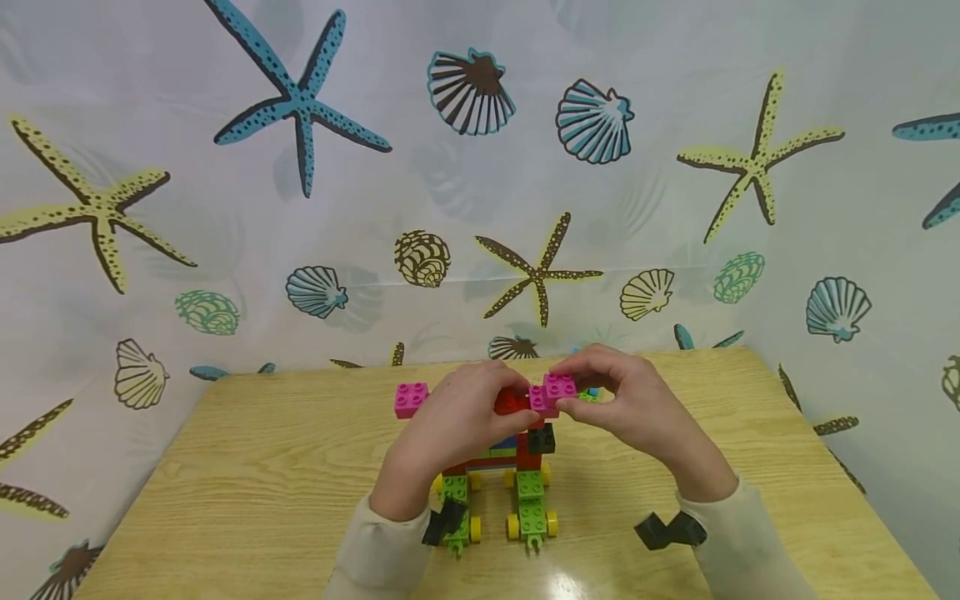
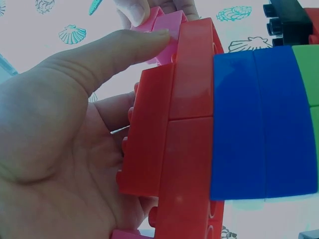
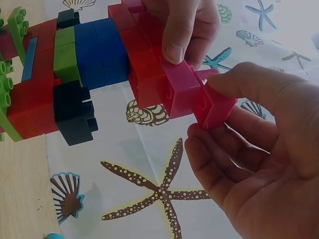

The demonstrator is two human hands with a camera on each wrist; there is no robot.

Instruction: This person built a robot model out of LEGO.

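Observation:
A building-brick model stands on the table, with red bricks (image 2: 147, 134) along its top and blue bricks (image 2: 264, 124) beneath them. My left hand (image 1: 465, 417) reaches over the top and grips the model; its thumb lies on a pink brick (image 3: 182, 94) at the right end. Between thumb and fingers my right hand (image 1: 633, 404) pinches another pink brick (image 1: 560, 387), which touches the first one at its upper outer side and looks slightly offset. Whether their studs are locked cannot be seen. A further pink brick (image 1: 409, 401) shows at the left end.
Under the model are green wheeled bases (image 1: 531, 510) with yellow wheels (image 1: 552, 523). A black brick (image 3: 72, 114) juts from its side. Small green and blue pieces (image 1: 590, 395) sit behind my right hand. A shell-patterned cloth (image 1: 450, 183) rises behind the wooden table (image 1: 285, 467).

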